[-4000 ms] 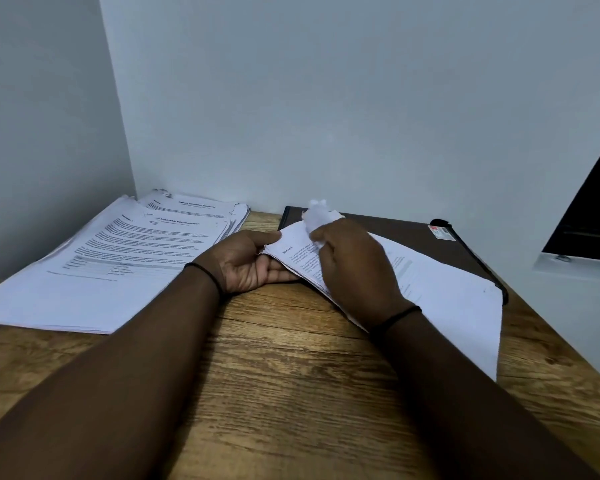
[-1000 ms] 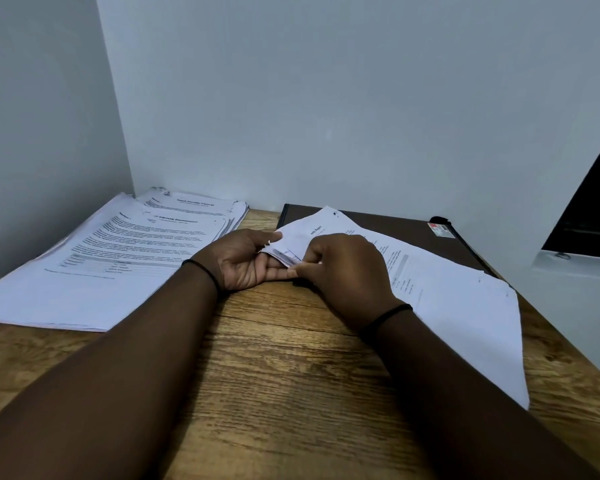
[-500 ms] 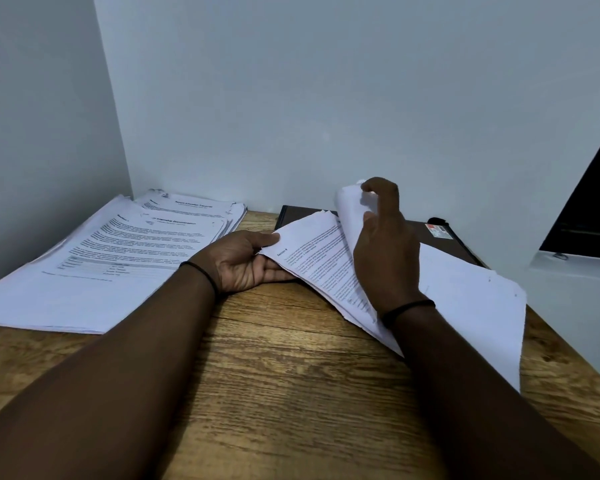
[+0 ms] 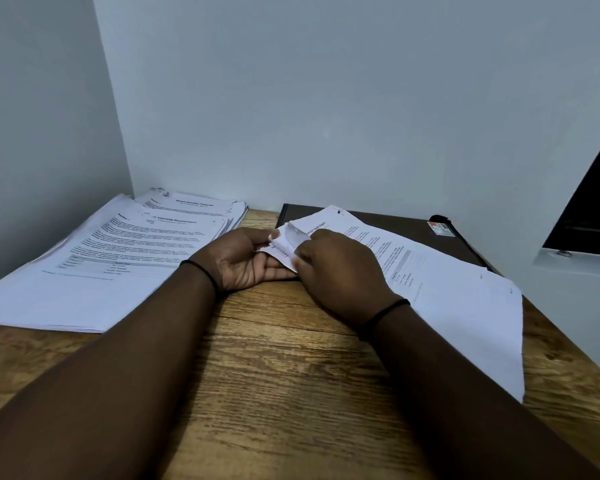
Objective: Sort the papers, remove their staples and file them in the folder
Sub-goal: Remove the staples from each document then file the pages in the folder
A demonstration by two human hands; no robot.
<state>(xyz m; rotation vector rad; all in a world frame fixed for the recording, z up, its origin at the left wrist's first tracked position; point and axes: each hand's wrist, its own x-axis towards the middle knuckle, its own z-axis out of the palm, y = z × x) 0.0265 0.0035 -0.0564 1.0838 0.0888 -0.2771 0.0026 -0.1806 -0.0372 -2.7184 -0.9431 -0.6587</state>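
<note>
A stapled set of printed papers (image 4: 440,292) lies at the right of the wooden desk, partly over a dark brown folder (image 4: 402,226) against the back wall. My left hand (image 4: 243,261) lies palm up under the set's near left corner and grips it with thumb on top. My right hand (image 4: 340,275) is closed over the same corner, fingers pinching the folded-back top sheets. The staple itself is hidden by my fingers.
A large pile of printed papers (image 4: 94,265) covers the desk's left side, with a second stack (image 4: 194,206) behind it near the corner wall. Bare wood desk (image 4: 274,358) lies in front of my hands. A dark window frame (image 4: 593,216) is at the right.
Half a second ago my right hand was lifting a sheet up and back; now the sheet is down again and the hand has returned to pinch the corner beside my left hand.
</note>
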